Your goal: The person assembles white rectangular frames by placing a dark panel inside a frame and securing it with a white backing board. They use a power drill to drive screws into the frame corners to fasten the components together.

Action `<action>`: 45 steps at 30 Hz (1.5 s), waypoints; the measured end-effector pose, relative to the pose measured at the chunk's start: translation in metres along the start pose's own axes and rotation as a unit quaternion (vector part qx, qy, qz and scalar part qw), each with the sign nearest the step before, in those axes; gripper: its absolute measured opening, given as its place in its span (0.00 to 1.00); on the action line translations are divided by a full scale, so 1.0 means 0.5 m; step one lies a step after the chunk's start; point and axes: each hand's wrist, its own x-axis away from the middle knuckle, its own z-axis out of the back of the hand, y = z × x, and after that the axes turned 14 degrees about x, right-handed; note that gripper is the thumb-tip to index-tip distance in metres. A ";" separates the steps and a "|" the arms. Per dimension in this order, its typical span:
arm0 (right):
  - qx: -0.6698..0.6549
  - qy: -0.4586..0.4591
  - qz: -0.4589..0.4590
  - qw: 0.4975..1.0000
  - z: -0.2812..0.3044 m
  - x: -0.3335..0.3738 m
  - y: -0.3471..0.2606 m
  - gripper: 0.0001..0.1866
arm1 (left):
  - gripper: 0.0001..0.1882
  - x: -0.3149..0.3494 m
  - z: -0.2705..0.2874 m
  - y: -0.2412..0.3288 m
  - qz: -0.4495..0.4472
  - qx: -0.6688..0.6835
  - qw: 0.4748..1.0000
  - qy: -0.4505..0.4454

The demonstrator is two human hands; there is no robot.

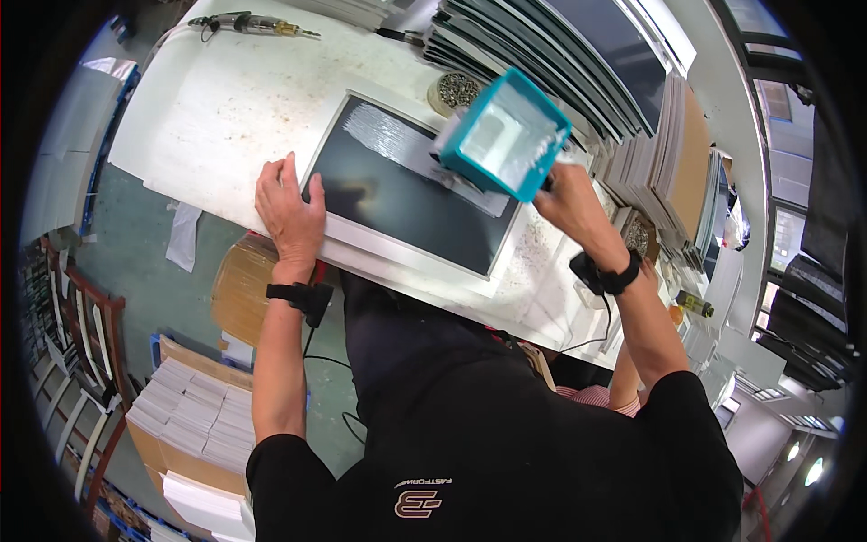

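Note:
A flat dark panel (406, 194) with a light rim lies on the white worktable, and a glossy whitish coat (384, 135) runs in a band along its far side. My left hand (291, 203) rests at the panel's left edge, thumb and fingers apart, holding nothing. Over the panel's far right part, my right hand (571, 200) grips a teal rectangular box (521, 185) by its near right side. The box is tilted, slightly blurred, with white smears inside. Its underside and most of my right fingertips are hidden.
A round tub of small metal parts (458, 88) stands behind the panel. A powered screwdriver (253, 24) lies at the far left. Stacked dark panels (542, 54) and boards (664, 163) line the far right side. Another person's arm (625, 379) shows at the right. Cartons stand on the left floor.

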 end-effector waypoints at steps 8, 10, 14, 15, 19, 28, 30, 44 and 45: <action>0.045 -0.105 -0.066 0.991 -0.073 0.289 0.065 0.09 | 0.29 0.008 -0.009 -0.012 -0.004 -0.021 1.000 0.010; 0.046 -0.111 -0.071 0.990 -0.088 0.310 0.069 0.09 | 0.29 0.010 -0.009 -0.013 -0.007 -0.021 1.000 0.012; 0.065 -0.110 -0.068 0.989 -0.101 0.313 0.065 0.11 | 0.28 0.010 -0.008 -0.013 -0.002 -0.026 1.000 0.016; 0.069 -0.114 -0.068 0.989 -0.102 0.308 0.064 0.12 | 0.28 0.013 -0.008 -0.012 0.010 -0.026 1.000 0.013; 0.082 -0.121 -0.038 0.989 -0.118 0.283 0.055 0.11 | 0.27 0.012 -0.006 -0.007 0.029 -0.008 0.999 0.021; 0.089 -0.074 0.053 0.992 -0.158 0.106 -0.129 0.14 | 0.25 0.001 0.035 -0.047 0.093 0.189 0.977 0.027; 0.092 -0.066 0.054 0.992 -0.184 0.049 -0.173 0.15 | 0.24 -0.003 0.044 -0.048 0.108 0.215 0.970 0.022; 0.026 -0.012 0.092 0.995 -0.154 -0.138 -0.222 0.14 | 0.28 0.000 0.024 -0.048 0.050 0.123 0.991 0.012; 0.038 -0.017 0.091 0.995 -0.155 -0.128 -0.207 0.14 | 0.28 -0.005 0.021 -0.048 0.047 0.116 0.992 0.013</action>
